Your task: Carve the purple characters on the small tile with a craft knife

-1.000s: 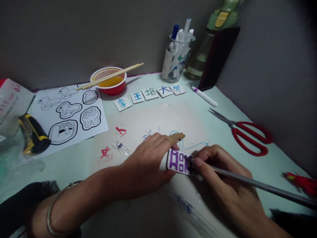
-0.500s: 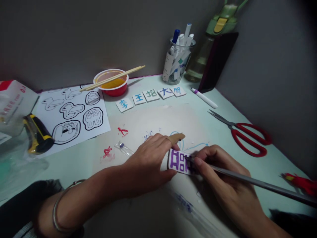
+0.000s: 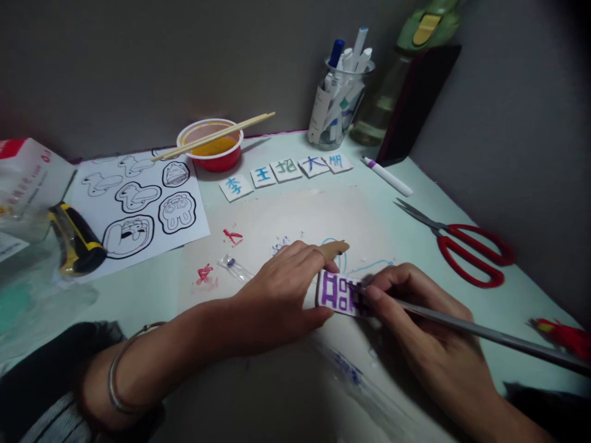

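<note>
My left hand (image 3: pixel 289 289) is closed round a small white block (image 3: pixel 329 290) low over the desk mat, thumb at its near edge. Bold purple strokes like a character cover the block's upper face. A tan wrap (image 3: pixel 334 248) shows on one of that hand's fingers. In pen fashion, my right hand (image 3: pixel 415 320) grips a long, thin metal carving tool (image 3: pixel 466 327). Its tip meets the purple marking, and its shaft runs off to the right. My right fingers partly hide the block's right end.
Lettered white tiles (image 3: pixel 289 170) line the back. Behind them are a red bowl (image 3: pixel 219 161) with chopsticks (image 3: pixel 221 134) across it and a jar of markers (image 3: pixel 330 132). Red-handled scissors (image 3: pixel 471 255) lie right; a yellow-black cutter (image 3: pixel 76 240) rests on a printed sheet (image 3: pixel 191 237) left.
The whole view has shifted slightly, so things sit a little higher and further right. Both hands keep their grips, and the tool's tip remains on the block's marking.
</note>
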The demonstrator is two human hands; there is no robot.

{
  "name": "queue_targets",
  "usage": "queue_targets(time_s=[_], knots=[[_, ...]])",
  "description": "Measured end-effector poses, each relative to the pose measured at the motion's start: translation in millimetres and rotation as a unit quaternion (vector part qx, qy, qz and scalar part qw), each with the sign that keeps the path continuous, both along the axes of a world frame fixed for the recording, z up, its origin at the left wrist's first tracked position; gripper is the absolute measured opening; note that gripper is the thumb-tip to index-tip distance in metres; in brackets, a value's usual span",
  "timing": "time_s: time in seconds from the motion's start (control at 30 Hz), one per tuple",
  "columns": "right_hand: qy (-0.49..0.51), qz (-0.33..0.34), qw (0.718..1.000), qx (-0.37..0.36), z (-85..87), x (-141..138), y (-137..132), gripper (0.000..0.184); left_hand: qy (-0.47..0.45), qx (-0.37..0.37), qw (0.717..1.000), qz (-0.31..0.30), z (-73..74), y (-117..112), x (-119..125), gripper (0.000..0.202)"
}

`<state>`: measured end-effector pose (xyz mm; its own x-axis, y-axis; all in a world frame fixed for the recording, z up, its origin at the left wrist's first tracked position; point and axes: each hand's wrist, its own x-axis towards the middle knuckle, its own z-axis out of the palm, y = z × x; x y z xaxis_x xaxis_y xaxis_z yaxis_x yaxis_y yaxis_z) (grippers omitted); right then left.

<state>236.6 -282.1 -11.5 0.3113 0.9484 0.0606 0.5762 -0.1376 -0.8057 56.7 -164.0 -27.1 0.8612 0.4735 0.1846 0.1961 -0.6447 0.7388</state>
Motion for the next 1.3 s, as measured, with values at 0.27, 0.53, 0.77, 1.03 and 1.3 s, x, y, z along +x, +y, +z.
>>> queue_targets(time_s=[0.27,0.53,0.77,1.03,1.3], knots=[[0.001,0.000,1.000,0.004,0.4,-0.8,0.3,0.017,0.003,0.003,1.000,0.002,-2.0,0.2,-0.3,0.073],[0.011,-0.001,1.000,-0.001,-0.7,-0.9,-0.4,0.017,-0.004,-0.003,1.000,0.002,-1.4,0.2,0.5,0.073],[0.010,0.004,1.000,0.003,0.3,-1.5,0.2,0.016,-0.003,-0.006,1.000,0.003,-0.6,0.2,0.4,0.073],[0.012,0.013,1.000,0.012,-2.7,-0.5,-0.9,0.017,-0.002,-0.008,1.000,0.006,-1.9,0.5,1.1,0.073],[0.033,0.030,0.999,0.007,-5.3,-1.0,-3.8,0.016,0.013,-0.024,1.000,0.015,0.4,-0.4,1.2,0.074]])
